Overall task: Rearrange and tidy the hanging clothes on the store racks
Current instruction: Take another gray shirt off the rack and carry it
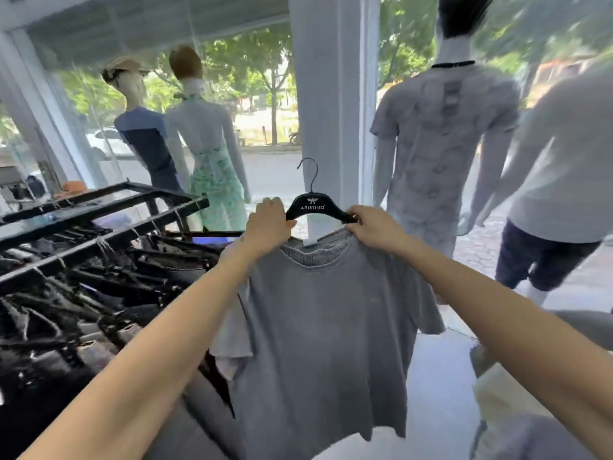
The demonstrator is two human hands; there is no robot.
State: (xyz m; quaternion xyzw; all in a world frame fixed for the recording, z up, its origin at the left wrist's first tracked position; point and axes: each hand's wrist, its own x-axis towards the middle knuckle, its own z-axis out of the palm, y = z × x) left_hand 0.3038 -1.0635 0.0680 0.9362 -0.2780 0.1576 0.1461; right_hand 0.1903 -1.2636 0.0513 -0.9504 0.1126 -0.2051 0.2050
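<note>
Both ends of the black plastic hanger [315, 207] hidden under the gripping left hand [268, 224] and right hand [371, 227], grey cotton T-shirt [318, 327] hem cut off below, dark rack clothes [66, 293] motion-blurred, rightmost grey-shirted mannequin [560, 180] headless at the frame edge.

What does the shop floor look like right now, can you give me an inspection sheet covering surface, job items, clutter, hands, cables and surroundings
Surface: pale glossy floor.
Job's things: grey T-shirt on black hanger, held up off the rack; black rack crowded with dark clothes.
Clutter: nothing seen.
Hands: left hand grips hanger's left end; right hand grips its right end.
Cables: nothing seen.
Surroundings: dressed mannequins facing shop window; white pillar.
</note>
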